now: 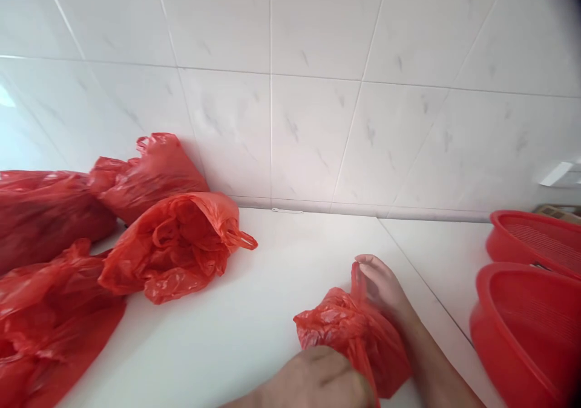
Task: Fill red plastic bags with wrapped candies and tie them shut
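Note:
A red plastic bag (pixel 331 314) rests on the white tabletop in front of me, bunched at its top. My right hand (pixel 384 284) pinches one upright handle of it between thumb and fingertips, on the far side. In the foreground my left hand (pixel 318 381) is closed in a fist on the near side, where another twisted strip of the bag runs down beside it. Most of the left fingertips are hidden behind the back of the hand. What lies inside the bag cannot be seen.
An open, crumpled red bag (pixel 181 244) lies left of centre. Several more red bags, among them a full one (pixel 149 181) against the tiled wall (pixel 313 129), crowd the left. Two red plastic baskets (pixel 521 335) stand at the right. A seam (pixel 426 284) crosses the tabletop.

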Available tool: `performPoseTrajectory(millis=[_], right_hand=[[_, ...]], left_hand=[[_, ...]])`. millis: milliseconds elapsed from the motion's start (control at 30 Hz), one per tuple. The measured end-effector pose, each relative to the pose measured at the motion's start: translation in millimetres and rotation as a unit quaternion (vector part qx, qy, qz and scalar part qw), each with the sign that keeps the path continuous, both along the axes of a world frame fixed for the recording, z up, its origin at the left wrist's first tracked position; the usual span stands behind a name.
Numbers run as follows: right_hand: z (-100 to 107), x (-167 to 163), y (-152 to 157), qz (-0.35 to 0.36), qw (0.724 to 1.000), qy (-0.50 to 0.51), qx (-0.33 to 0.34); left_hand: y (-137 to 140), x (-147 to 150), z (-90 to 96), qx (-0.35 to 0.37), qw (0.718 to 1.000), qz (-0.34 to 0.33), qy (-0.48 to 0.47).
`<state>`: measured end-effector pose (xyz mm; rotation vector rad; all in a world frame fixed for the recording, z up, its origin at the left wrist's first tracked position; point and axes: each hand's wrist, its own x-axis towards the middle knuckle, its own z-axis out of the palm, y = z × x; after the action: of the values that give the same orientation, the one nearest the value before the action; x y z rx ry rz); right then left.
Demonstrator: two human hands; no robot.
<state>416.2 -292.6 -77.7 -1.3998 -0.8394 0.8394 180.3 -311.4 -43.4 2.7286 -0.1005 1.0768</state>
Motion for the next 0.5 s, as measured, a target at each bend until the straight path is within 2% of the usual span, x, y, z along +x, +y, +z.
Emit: performPoseTrajectory(millis=[100, 200, 267, 333, 400, 500], right_hand=[[2.8, -6.8, -4.9, 0.112, 0.992, 0.055, -0.019], [2.1, -13.2, -6.7, 0.217, 0.972, 0.081, -0.042], [-0.9, -16.6, -5.8, 0.25, 0.963, 0.076, -0.063], [-4.4, -18.8, -4.4, 0.257, 0.959, 0.077, -0.089], [-7.9, -19.3, -3.4, 0.239, 0.961, 0.091, -0.105], [-14.4, -15.3, -2.4, 0.208, 0.967, 0.097, -0.11]], left_hand=[[8.0, 6.7, -2.3, 0.042, 0.995, 0.091, -0.009], [16.2, 14.7, -14.4, 0.055, 0.979, 0.182, 0.078], [22.2, 17.1, -23.1, 0.037, 0.974, 0.178, 0.138], [28.0, 14.8, -27.0, 0.013, 0.974, 0.133, 0.185], [32.8, 7.4, -24.2, -0.018, 0.972, 0.099, 0.214], [37.0, -11.8, -11.3, -0.073, 0.965, 0.11, 0.226]])
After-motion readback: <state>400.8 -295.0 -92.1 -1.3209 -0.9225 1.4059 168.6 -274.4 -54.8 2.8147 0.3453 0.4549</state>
